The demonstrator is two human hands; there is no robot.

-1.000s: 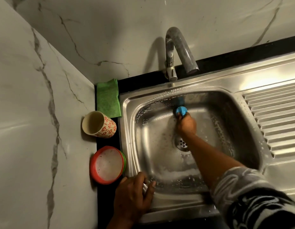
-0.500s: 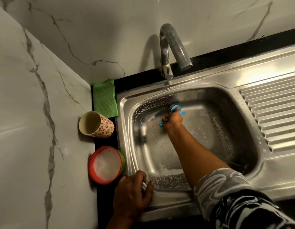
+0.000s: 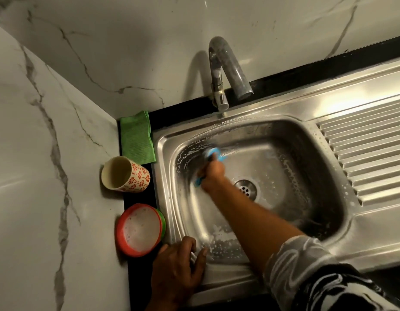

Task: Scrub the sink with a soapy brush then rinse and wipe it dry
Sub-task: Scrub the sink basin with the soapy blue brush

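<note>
Blue plastic brush (image 3: 214, 153) presses the back-left wall of the sink (image 3: 284, 110), its handle wrapped by the right hand (image 3: 212, 175). It looks light and stiff, probably slippery with soap: hold the handle firmly. The left hand (image 3: 179, 265) rests loosely on the front rim.

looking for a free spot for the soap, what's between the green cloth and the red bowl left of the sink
The patterned cup sits between the cloth and the bowl, as the head view shows.
</note>
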